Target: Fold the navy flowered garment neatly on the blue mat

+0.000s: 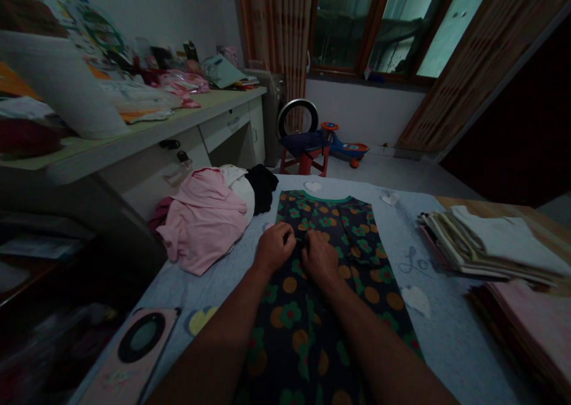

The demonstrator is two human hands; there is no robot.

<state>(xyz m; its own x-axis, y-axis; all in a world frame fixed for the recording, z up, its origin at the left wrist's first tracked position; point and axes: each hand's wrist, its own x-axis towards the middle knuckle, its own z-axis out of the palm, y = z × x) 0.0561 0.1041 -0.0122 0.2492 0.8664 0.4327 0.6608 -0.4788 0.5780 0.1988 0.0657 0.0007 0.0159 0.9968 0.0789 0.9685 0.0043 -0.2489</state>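
A dark garment (289, 292) with green flowers, orange dots and a green neckline lies spread flat, its neck edge pointing away from me. My left hand (275, 247) is closed at its upper left side, fingers curled onto the cloth. Just to the right, my right hand (320, 257) is also closed, pinching fabric near the upper middle. Both hands are close together, with a narrow strip of cloth between them. On the garment's right side a sleeve appears folded inward over the body. My fingertips are partly hidden.
A heap of pink clothes (207, 214) lies to the left, a pink phone-like case (136, 348) nearer me. Folded stacks, one topped by white cloth (504, 238), one by pink cloth (542, 316), sit right. A cluttered desk (223, 109) borders the left; a red stool (307, 160) stands beyond.
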